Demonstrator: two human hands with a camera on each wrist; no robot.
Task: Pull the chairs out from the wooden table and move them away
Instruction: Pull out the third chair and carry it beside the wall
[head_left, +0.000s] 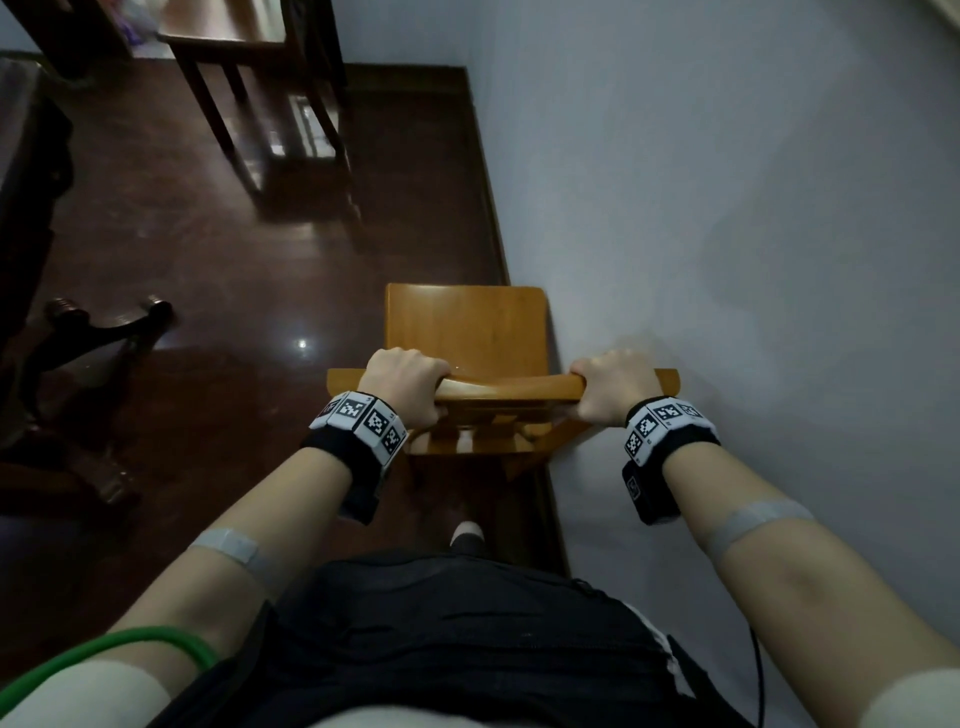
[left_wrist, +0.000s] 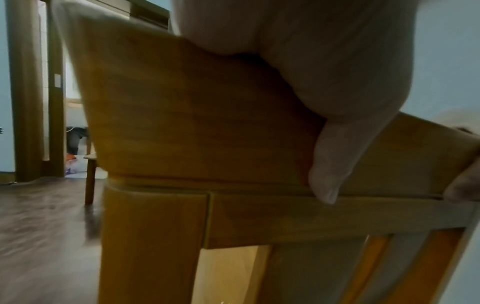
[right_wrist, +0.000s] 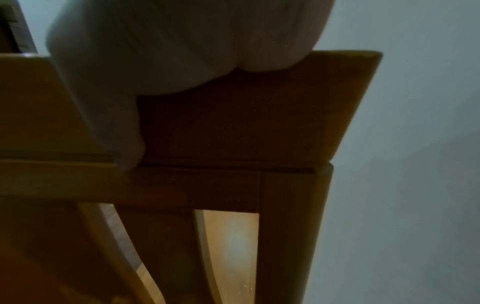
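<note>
Chair (head_left: 467, 332), light yellow wood, sits right beside the grey wall (head_left: 727, 208), its seat facing away from you, well apart from the wooden table (head_left: 218, 26) at the top of the head view. You hold it by the curved top rail (head_left: 511, 387): your left hand (head_left: 402, 384) grips the left end, your right hand (head_left: 613, 387) grips the right end. Fingers (left_wrist: 327, 164) of both hands are curled over the rail and closed on it, thumbs down the back face; both wrist views confirm it.

Progress, as a judgement: this chair looks already pulled out and moved off, now at or near its drop spot along the wall. You have not let go yet. Whether its legs are on the dark wooden floor (head_left: 260, 260) or just above it, I cannot tell.

Counts:
- light wooden chairs in hand: one
- wooden tables: one, only part of it showing, legs and top edge
- dark carved furniture piece (head_left: 78, 332) at left: one; type unclear
- hands on the rail: two

Other chairs at the table cannot be made out, so how many are left is unknown.
</note>
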